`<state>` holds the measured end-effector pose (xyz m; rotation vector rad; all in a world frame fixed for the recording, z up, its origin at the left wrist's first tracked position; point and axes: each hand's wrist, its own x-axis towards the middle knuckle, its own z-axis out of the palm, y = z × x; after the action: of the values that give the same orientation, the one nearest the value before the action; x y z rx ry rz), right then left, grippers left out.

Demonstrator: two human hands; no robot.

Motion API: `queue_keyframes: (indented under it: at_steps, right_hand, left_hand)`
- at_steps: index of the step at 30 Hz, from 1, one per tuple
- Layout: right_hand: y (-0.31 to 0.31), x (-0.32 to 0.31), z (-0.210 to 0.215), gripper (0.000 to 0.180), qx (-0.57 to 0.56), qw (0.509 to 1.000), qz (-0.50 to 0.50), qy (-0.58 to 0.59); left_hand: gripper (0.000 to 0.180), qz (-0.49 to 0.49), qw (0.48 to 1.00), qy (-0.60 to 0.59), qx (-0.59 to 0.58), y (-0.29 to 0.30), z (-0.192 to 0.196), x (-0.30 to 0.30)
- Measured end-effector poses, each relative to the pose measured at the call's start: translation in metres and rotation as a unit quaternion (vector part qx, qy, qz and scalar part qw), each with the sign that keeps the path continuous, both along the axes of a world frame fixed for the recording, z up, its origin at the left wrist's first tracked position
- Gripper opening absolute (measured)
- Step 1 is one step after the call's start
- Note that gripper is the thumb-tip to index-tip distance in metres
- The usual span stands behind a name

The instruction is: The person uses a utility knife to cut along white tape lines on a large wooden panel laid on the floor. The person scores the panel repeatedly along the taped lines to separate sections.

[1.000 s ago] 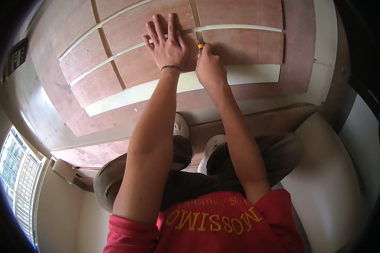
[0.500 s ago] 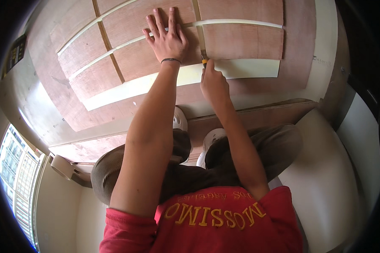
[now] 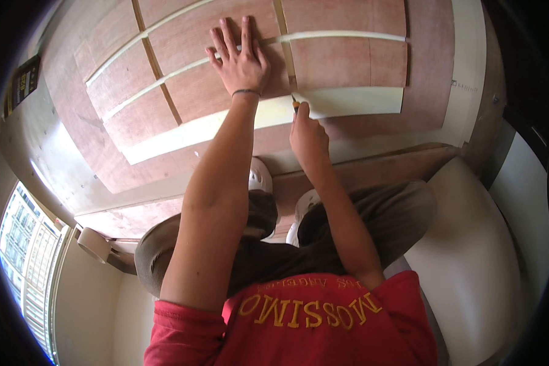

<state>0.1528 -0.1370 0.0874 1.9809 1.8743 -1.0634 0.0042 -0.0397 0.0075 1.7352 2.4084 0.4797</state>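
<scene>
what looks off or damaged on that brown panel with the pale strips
Nothing stands out. The left hand lies flat on the reddish-brown wooden panel, the right hand holds a small yellow-tipped tool at the wide cream strip.

The right hand (image 3: pixel 308 131) is closed around a small yellow-tipped tool (image 3: pixel 295 104), hiding all but its tip, so its kind cannot be told. The plywood panel (image 3: pixel 348 67) is cut off by the frame at twelve o'clock. At eight o'clock, the roll of tape (image 3: pixel 94 244) is blurred.
</scene>
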Motion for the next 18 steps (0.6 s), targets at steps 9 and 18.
queue_keyframes:
  at_steps: [9,18]
  right_hand:
    - [-0.021,0.010,0.005,0.018,-0.026,1.000,-0.018,0.004]
    - [0.048,0.000,0.028,0.022,0.028,0.993,-0.070,0.095]
  left_hand:
    - [0.058,-0.005,1.000,0.006,-0.010,-0.003,0.000,0.002]
    - [0.058,-0.005,1.000,-0.001,-0.005,-0.003,0.000,-0.001]
